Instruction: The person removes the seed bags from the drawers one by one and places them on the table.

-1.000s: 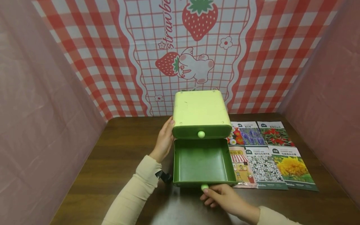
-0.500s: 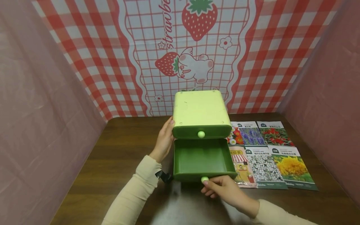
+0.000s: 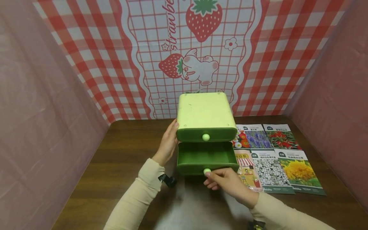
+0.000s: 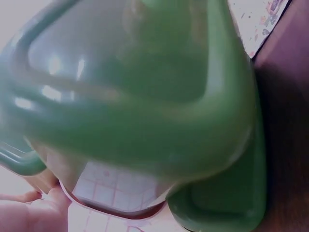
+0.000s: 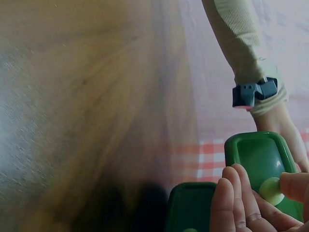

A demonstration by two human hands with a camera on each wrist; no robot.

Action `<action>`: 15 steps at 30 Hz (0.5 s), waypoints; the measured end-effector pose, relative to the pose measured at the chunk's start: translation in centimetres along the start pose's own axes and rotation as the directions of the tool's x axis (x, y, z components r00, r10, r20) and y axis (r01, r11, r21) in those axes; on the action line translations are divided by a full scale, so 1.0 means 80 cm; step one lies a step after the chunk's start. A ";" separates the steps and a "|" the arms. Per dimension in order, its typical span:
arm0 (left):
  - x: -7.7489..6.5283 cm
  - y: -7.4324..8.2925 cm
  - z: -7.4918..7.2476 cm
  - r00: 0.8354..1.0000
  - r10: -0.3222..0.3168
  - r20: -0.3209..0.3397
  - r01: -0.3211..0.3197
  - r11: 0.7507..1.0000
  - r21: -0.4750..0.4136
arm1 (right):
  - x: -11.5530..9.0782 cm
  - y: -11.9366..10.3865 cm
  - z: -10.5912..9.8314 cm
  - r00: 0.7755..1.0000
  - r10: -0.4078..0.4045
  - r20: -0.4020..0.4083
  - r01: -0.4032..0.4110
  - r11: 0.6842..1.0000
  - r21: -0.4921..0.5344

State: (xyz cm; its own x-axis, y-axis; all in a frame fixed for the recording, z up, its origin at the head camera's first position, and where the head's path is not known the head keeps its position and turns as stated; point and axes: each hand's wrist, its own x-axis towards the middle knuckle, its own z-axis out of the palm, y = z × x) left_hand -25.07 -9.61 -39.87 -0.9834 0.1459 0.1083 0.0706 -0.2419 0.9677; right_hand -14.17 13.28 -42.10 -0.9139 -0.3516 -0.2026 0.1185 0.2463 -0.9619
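A pale yellow-green drawer cabinet with dark green drawers stands on the table. Its drawer below the top one, the green drawer, is pulled partly out, and its visible inside holds nothing. My right hand pinches that drawer's round light-green knob between thumb and index finger, the other fingers extended below. My left hand rests against the cabinet's left side, fingers lying along it. Another green drawer front shows lower down in the right wrist view.
Several flower seed packets lie in two rows on the brown wooden table, right of the cabinet. A red-and-white checked strawberry cloth hangs behind. Pink cloth closes in both sides.
My right hand has moved away from me, pushing the open drawer farther into the cabinet, so less of its inside shows. The left hand and the cabinet have stayed put.
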 end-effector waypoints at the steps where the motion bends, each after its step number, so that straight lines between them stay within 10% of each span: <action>1: 0.000 0.001 0.000 1.000 -0.002 0.001 0.002 1.000 0.005 | 0.002 -0.001 0.000 1.000 0.004 -0.004 -0.004 1.000 0.005; 15: 0.001 0.008 0.000 1.000 -0.019 -0.004 0.019 1.000 0.010 | 0.045 -0.004 -0.010 0.995 -0.019 -0.096 0.020 1.000 0.010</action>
State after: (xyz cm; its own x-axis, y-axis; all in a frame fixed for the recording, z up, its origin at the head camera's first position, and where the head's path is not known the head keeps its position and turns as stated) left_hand -25.07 -9.73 -39.25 -0.9852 0.1462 0.0892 0.0539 -0.2293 0.9719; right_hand -17.77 12.68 -42.38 -0.9490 -0.2681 -0.1661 0.1044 0.2301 -0.9675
